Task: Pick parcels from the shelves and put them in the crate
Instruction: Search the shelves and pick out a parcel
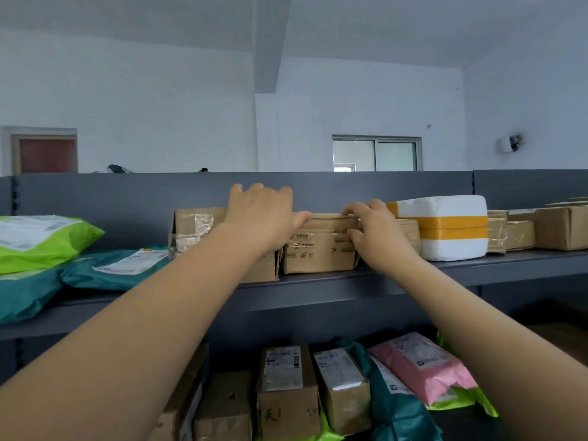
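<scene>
We're on the small brown carton (pixel 319 249), standing on the upper shelf (pixel 318 283) right between our two hands. Our right hand (pixel 377 233) has its upper right corner: fingertips lie along the top edge and the thumb presses the front face, a clear pinch. Our left hand (pixel 261 214) is draped over the carton's upper left corner, thumb stretched out along its top edge. Its fingers curl up near the shelf's grey back panel (pixel 127 198), and whether they hook behind anything we cannot tell.

Under our left wrist, partly hidden by it, stands a bigger taped carton (pixel 194 230), just beside the small one's left side. Just beyond our right hand sits a white foam box (pixel 445 224) banded with yellow tape. Further right of that is a cluster of low cardboard boxes (pixel 521 233).

Well out to the left of our left hand, a lime-green mailer (pixel 41 240) lies over teal mailers (pixel 117 265). Below our forearms, one level down, we see labelled cartons (pixel 286 386), a teal bag (pixel 394 405) and a pink mailer (pixel 420 367), all between our arms.
</scene>
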{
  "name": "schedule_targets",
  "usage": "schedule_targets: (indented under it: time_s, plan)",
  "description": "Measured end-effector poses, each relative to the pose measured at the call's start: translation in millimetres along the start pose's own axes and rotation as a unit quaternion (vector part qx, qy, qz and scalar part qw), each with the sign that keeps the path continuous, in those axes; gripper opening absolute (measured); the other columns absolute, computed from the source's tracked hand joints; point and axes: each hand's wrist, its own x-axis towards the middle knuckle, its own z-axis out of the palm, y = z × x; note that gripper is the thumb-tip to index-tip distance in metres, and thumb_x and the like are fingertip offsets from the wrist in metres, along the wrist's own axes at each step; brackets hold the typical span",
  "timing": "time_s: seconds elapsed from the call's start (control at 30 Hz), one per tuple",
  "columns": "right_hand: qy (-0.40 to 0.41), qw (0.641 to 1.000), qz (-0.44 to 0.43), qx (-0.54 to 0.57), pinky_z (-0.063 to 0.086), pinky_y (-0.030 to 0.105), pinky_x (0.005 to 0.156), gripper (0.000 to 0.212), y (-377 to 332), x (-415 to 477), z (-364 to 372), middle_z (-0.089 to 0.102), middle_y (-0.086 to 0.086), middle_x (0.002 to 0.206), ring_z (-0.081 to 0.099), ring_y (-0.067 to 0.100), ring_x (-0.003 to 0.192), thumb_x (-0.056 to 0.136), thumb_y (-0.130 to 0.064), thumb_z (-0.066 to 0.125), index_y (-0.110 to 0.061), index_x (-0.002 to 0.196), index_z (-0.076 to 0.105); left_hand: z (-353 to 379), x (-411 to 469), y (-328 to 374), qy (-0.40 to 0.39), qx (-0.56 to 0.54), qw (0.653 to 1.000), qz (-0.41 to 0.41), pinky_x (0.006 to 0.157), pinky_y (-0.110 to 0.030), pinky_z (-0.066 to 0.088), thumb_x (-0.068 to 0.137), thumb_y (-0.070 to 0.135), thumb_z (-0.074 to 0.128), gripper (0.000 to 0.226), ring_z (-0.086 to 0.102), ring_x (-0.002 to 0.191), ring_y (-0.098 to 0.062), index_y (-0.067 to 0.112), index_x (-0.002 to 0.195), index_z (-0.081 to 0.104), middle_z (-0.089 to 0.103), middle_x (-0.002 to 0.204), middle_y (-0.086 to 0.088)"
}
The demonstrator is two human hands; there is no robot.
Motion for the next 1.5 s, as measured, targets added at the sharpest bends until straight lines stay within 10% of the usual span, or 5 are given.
schedule_targets:
  time_s: [0.13,0.37,0.63,1.13,1.5]
  plan:
    - [0.005,0.999,0.011,0.039,0.043,0.027,0.080,0.037,4,-5,3,0.048,0.007,0.115,0.052,0.020,0.092,0.093,-0.009,0.051,-0.023,0.126,0.049,9,12,7,-0.067,0.020,0.997,0.018,0.102,-0.046,0.026,0.098,0.047,0.035,0.038,0.046,0.116,-0.025,0.025,0.122,0.054,0.062,0.116,-0.002]
    - [0.079,0.988,0.014,0.131,0.050,0.030,0.082,0.033,8,-21,6,0.050,0.001,0.105,0.058,0.018,0.090,0.086,-0.017,0.064,-0.024,0.117,0.052,17,-3,6,0.086,-0.035,0.994,0.060,0.074,-0.030,0.028,0.096,0.038,0.045,0.030,0.049,0.083,-0.022,0.017,0.077,0.051,0.052,0.075,0.001]
    - [0.148,0.960,0.050,0.234,0.050,0.035,0.095,0.076,4,-55,3,0.043,-0.009,0.115,0.050,0.013,0.110,0.078,-0.020,0.076,-0.017,0.141,0.035,30,-58,24,0.238,-0.180,0.950,0.093,0.066,-0.029,0.049,0.079,0.012,0.073,0.032,0.063,0.080,-0.028,0.004,0.110,0.068,0.071,0.084,-0.008]
    - [0.169,0.966,0.037,0.193,0.046,0.021,0.094,0.062,-18,-81,-11,0.040,-0.006,0.115,0.045,0.006,0.106,0.082,-0.011,0.071,-0.016,0.138,0.042,35,-89,25,0.226,-0.398,0.889,0.028,0.088,-0.033,0.053,0.088,0.019,0.064,0.042,0.063,0.100,-0.012,0.023,0.129,0.056,0.065,0.116,0.001]
    - [0.091,0.986,-0.018,0.138,0.041,0.026,0.097,0.064,-1,-59,-7,0.043,-0.002,0.125,0.046,0.014,0.113,0.088,-0.015,0.062,-0.021,0.144,0.032,31,-58,27,0.229,-0.044,0.972,0.023,0.075,-0.042,0.039,0.084,0.049,0.051,0.049,0.053,0.101,-0.031,0.010,0.113,0.060,0.058,0.108,-0.010]
